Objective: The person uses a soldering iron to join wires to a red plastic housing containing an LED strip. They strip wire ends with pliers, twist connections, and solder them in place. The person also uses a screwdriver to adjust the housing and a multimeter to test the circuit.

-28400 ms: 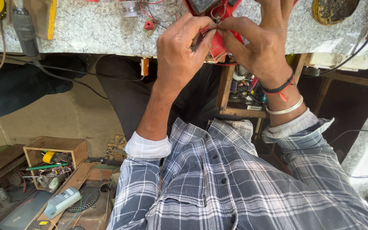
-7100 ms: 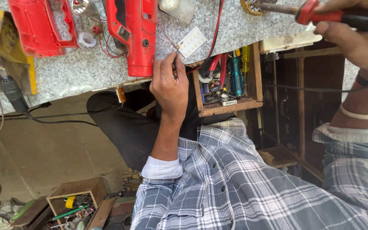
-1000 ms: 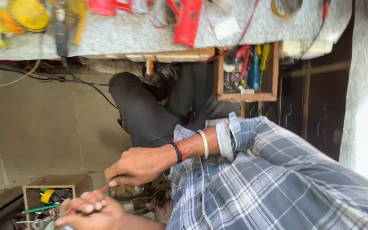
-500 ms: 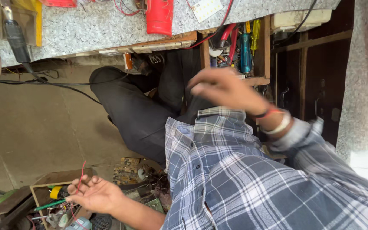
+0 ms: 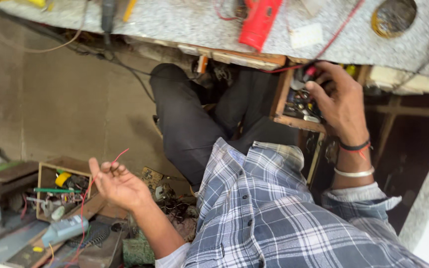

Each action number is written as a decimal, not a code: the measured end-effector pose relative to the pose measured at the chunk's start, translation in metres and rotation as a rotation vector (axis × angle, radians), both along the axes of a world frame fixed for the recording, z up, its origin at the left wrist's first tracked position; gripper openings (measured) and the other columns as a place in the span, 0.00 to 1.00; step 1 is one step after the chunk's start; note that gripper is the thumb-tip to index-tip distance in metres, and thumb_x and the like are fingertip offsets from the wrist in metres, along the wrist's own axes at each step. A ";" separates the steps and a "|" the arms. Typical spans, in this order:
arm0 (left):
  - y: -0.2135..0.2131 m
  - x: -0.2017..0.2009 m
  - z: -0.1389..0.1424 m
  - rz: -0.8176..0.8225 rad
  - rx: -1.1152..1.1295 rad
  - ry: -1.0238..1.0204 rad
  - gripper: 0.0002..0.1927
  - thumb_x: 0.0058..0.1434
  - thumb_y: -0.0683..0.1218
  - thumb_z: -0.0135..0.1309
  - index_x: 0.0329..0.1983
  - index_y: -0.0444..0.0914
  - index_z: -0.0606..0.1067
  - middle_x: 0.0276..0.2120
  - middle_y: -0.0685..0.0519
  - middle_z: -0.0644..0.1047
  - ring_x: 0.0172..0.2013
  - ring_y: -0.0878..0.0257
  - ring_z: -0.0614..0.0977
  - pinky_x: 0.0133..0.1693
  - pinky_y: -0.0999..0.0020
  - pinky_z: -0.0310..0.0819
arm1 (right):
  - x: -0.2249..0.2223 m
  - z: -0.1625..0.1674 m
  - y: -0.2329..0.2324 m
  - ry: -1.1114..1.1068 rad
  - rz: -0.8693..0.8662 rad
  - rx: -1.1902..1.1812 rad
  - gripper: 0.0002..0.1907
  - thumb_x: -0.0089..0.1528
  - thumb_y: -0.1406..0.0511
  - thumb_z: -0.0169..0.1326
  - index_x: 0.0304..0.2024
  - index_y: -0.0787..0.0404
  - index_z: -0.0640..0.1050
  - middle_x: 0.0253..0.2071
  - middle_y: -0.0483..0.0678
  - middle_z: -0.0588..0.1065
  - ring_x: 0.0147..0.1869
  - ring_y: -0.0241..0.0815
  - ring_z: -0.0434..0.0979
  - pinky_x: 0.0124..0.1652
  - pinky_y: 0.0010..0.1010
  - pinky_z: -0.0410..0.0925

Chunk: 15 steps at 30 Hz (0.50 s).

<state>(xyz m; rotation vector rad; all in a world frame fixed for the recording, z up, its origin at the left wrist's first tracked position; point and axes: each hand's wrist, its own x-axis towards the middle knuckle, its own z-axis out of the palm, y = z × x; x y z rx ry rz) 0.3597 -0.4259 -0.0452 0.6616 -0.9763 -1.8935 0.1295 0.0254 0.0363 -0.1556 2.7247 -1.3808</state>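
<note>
My left hand [image 5: 116, 182] hangs low at my left side, palm up, pinching a thin red wire [image 5: 86, 198] that runs from above the fingers down toward the floor clutter. My right hand [image 5: 337, 98] reaches into a small wooden drawer [image 5: 296, 120] under the stone bench, its fingers among the small tools and parts inside. Whether it grips one of them is hidden by the fingers. A red power tool body [image 5: 257, 24] lies on the speckled benchtop [image 5: 184, 22] above.
A wooden box of small parts [image 5: 58, 191] and a pale blue device [image 5: 64, 229] lie on the floor by my left hand. Cables hang under the bench edge. A round tin [image 5: 393, 17] sits on the benchtop at the right. My dark-trousered legs fill the middle.
My right hand has risen from my lap into the drawer under the bench. My left hand has lifted slightly, still holding the red wire. The view has swung right.
</note>
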 end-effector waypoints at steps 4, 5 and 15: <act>0.000 -0.005 0.006 0.007 0.010 0.046 0.20 0.73 0.43 0.56 0.65 0.37 0.67 0.41 0.50 0.76 0.38 0.65 0.78 0.39 0.74 0.73 | -0.010 -0.004 -0.005 0.114 0.115 0.256 0.17 0.66 0.65 0.66 0.54 0.68 0.79 0.40 0.56 0.76 0.35 0.40 0.76 0.35 0.30 0.68; 0.000 -0.005 0.007 0.023 0.041 0.042 0.16 0.73 0.44 0.56 0.60 0.37 0.68 0.42 0.50 0.77 0.38 0.65 0.78 0.38 0.74 0.73 | -0.011 -0.006 -0.005 0.038 0.058 0.237 0.14 0.68 0.64 0.65 0.52 0.66 0.80 0.37 0.54 0.77 0.34 0.39 0.76 0.35 0.30 0.67; -0.006 -0.014 0.004 -0.024 0.196 0.096 0.08 0.75 0.47 0.54 0.49 0.38 0.72 0.44 0.50 0.79 0.38 0.66 0.81 0.34 0.76 0.74 | 0.010 0.007 0.052 -0.163 -0.163 -0.110 0.14 0.69 0.67 0.60 0.53 0.68 0.73 0.31 0.49 0.74 0.30 0.34 0.71 0.29 0.23 0.62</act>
